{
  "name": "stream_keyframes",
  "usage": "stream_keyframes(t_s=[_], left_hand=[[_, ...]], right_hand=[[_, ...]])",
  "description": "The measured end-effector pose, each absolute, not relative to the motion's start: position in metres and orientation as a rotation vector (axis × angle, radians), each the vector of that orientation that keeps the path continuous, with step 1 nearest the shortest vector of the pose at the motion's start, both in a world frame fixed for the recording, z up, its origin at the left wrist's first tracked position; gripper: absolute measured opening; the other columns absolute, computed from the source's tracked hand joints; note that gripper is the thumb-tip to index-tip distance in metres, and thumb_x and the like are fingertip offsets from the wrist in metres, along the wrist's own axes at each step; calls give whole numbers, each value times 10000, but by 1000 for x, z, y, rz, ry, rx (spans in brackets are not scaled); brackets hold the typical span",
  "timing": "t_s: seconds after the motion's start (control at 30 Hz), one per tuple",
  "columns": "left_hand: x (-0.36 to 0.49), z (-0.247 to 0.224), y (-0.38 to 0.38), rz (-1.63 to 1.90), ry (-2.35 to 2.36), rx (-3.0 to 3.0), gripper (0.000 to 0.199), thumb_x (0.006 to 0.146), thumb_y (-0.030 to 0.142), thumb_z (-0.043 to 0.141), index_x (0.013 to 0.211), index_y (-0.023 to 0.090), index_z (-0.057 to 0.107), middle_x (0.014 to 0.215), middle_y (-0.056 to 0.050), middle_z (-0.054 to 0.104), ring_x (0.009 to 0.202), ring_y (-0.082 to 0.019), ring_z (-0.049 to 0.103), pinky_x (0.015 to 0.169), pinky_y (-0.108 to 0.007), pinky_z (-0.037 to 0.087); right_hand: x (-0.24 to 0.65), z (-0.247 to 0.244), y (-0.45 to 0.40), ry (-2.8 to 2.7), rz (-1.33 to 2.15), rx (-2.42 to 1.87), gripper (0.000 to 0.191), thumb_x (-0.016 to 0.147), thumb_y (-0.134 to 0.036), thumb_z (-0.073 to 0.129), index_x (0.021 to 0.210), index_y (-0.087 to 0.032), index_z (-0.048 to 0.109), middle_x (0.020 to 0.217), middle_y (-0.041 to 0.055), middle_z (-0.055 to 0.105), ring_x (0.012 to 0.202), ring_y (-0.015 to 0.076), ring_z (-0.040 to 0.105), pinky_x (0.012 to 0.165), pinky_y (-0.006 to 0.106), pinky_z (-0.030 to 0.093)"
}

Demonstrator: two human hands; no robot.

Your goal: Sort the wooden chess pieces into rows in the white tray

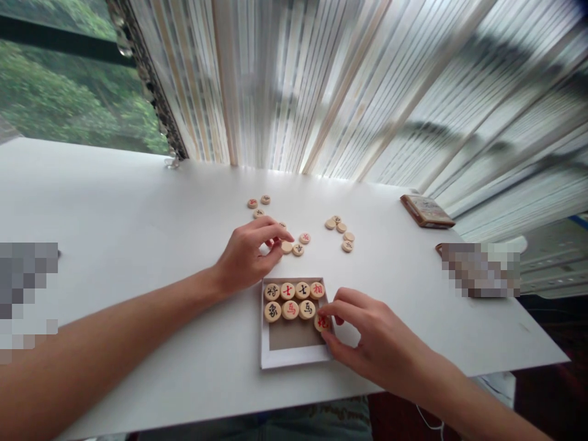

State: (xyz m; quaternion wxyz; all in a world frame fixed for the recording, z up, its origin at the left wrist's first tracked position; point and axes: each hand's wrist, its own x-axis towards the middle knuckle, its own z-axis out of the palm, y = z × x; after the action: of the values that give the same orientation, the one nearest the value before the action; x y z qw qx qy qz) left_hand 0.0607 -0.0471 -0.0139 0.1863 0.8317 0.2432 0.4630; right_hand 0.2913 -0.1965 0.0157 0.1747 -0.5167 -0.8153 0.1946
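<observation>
1. Nearest the camera, the left forearm (pixel 124 337) is stretched over the white surface (pixel 138 245).
2. In the open box (pixel 294 358), four round pieces (pixel 302 290) are lined above three.
3. A red-marked piece (pixel 322 323) is pinched by the right hand (pixel 370 327) beside them.
4. A blank piece (pixel 287 247) is reached by the left hand (pixel 245 248); whether it is gripped cannot be told.

Right hand (pixel 362 334) gripping red-marked disc (pixel 322 322) over box (pixel 294 358)
</observation>
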Motion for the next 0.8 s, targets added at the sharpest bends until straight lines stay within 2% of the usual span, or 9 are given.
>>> stream_keyframes(t_s=[0.3,0.8], left_hand=[[61,-12,-47,1291,709,2341,277,853,3,600,960,161,800,932,-63,763,801,-150,704,751,-270,578],[61,-12,-48,1288,698,2349,258,862,6,604,951,149,800,916,-64,755,779,-145,689,753,-272,566]], right_hand=[[284,12,-204,-2330,369,-1575,187,949,-103,616,981,-185,782,838,55,716,712,209,707,657,312,528],[283,8,-199,-2305,326,-1638,167,925,-97,588,920,-190,727,837,50,755,643,189,703,604,287,490]])
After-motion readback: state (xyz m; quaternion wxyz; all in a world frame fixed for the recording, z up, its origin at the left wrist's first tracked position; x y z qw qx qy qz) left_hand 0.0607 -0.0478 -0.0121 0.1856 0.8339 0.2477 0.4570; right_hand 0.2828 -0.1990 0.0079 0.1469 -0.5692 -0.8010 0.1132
